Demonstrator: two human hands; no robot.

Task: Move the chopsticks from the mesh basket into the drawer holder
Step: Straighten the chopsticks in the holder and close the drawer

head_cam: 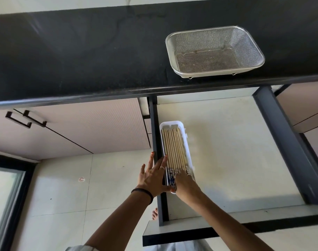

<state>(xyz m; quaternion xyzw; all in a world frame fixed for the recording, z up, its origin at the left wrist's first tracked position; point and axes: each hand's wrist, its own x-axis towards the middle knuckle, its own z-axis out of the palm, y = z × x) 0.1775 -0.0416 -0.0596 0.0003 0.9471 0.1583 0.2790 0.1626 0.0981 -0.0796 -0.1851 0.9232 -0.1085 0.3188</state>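
Chopsticks (174, 151): a bundle of pale wooden sticks with blue-and-white patterned ends, lying lengthwise and side by side in the holder, patterned ends toward the person.

Holder (189, 151): long white plastic tray with rounded corners, set against the left side of the drawer, its long axis running front to back.

Drawer (236, 151): pulled out beneath the counter, white floor, dark grey side rails; the holder is the only item seen inside it.

Mesh basket (215, 51): rectangular steel wire basket on small feet, standing on the counter near its front edge, above and to the right of the holder; no chopsticks show in it.

Counter (82, 57): black surface with a rounded front edge.

Left hand (152, 176): fingers spread and straight, palm laid against the outer left side of the holder's near end, over the drawer rail; a ring on one finger, a dark band at the wrist. It grips nothing.

Right hand (184, 183): resting on the patterned ends of the chopsticks at the holder's near end, fingers bent down onto them; whether they pinch any stick cannot be told.
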